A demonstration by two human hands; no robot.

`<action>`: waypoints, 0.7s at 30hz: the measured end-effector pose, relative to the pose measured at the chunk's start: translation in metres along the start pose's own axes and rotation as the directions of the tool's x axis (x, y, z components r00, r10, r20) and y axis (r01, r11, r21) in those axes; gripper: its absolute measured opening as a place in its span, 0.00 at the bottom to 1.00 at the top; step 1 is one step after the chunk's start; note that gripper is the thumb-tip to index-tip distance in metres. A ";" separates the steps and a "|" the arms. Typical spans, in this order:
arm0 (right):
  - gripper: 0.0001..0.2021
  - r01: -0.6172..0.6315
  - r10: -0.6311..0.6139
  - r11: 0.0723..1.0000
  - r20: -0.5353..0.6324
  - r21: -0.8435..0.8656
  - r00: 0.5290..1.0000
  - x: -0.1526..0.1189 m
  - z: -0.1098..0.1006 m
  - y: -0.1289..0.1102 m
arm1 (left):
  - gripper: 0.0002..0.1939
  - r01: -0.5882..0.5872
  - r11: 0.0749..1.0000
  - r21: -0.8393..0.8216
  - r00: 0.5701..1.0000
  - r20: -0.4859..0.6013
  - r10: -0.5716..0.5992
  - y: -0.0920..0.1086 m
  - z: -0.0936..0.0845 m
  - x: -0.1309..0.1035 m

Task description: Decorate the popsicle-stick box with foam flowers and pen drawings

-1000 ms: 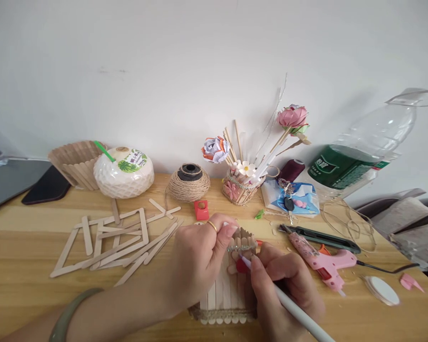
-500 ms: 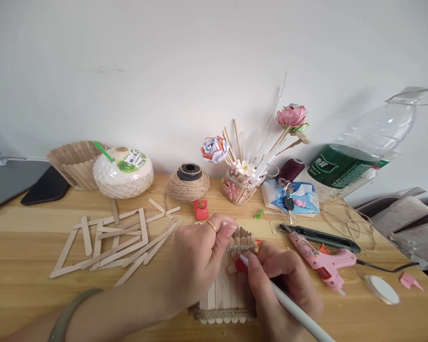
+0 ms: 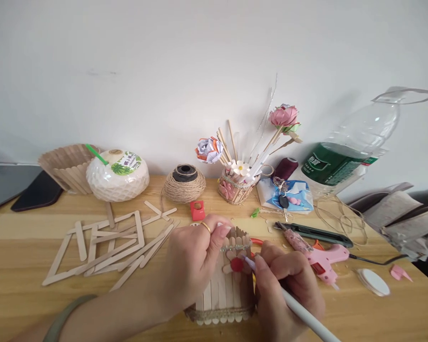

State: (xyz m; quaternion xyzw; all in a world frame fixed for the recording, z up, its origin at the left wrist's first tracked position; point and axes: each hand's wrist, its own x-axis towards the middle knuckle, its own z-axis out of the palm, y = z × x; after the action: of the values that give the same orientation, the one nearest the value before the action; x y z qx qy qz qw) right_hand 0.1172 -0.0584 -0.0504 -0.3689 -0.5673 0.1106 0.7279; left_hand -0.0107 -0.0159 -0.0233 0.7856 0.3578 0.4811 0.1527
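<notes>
A small craft-stick holder [image 3: 217, 297], with twine round its base and a glittery band near its scalloped rim, sits in front of me. My left hand [image 3: 192, 251] is closed over its upper left edge, thumb against the rim; the fingertips are partly hidden. On the front panel is a wooden petal flower [image 3: 228, 269] with a round red centre [image 3: 237, 264]. My right hand [image 3: 288, 280] pinches a white pen [image 3: 305, 316], its pale purple tip at the flower's right petals, just beside the red centre. Something orange shows behind the holder's right side.
Loose craft sticks [image 3: 109, 261] lie at left. Behind stand a coconut with straw [image 3: 119, 183], a twine spool [image 3: 185, 185] and a basket of paper flowers [image 3: 235, 192]. At right are a utility knife [image 3: 317, 232], a pink glue gun [image 3: 328, 259], white discs [image 3: 374, 281] and a large bottle [image 3: 367, 123].
The pen tip has shifted off the red centre to the right-hand petals, uncovering more of the flower. My left hand keeps its hold. The whole view has shifted slightly.
</notes>
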 end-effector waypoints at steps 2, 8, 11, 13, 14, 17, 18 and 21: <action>0.15 0.001 -0.001 1.000 -0.005 -0.007 1.000 -0.001 -0.001 0.000 | 0.18 -0.001 1.000 -0.002 1.000 -0.003 0.001 0.001 0.000 0.001; 0.15 -0.006 0.006 0.999 0.002 -0.053 1.000 -0.002 -0.001 0.001 | 0.17 -0.011 1.000 0.024 1.000 -0.019 0.011 0.002 0.000 0.001; 0.15 -0.002 0.002 0.997 0.002 -0.075 1.000 -0.003 -0.001 0.000 | 0.17 -0.013 1.000 0.022 1.000 -0.020 0.013 0.002 0.000 0.000; 0.15 -0.001 0.003 0.998 0.039 -0.059 0.999 -0.003 -0.001 0.000 | 0.17 -0.006 1.000 0.017 1.000 -0.013 0.006 0.002 0.000 0.000; 0.15 -0.001 0.004 0.999 0.061 -0.045 0.998 -0.004 -0.002 0.000 | 0.17 -0.003 1.000 0.015 1.000 -0.010 0.003 0.002 0.000 0.000; 0.14 0.003 -0.002 1.000 0.080 -0.016 0.997 -0.005 -0.002 0.001 | 0.18 0.008 1.000 0.015 1.000 0.002 -0.008 0.002 -0.001 0.000; 0.15 0.005 -0.004 1.000 0.069 -0.018 0.998 -0.005 -0.002 0.001 | 0.18 0.010 1.000 0.014 1.000 0.004 -0.010 0.002 -0.001 0.000; 0.15 -0.007 0.008 0.999 0.048 -0.031 0.999 -0.006 -0.003 0.002 | 0.18 0.014 1.000 0.008 1.000 0.009 -0.014 0.002 -0.001 0.000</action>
State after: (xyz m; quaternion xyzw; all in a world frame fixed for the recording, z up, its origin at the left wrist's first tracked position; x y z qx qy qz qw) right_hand 0.1179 -0.0618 -0.0564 -0.3796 -0.5848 0.1132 0.7079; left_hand -0.0104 -0.0171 -0.0215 0.7859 0.3644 0.4749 0.1547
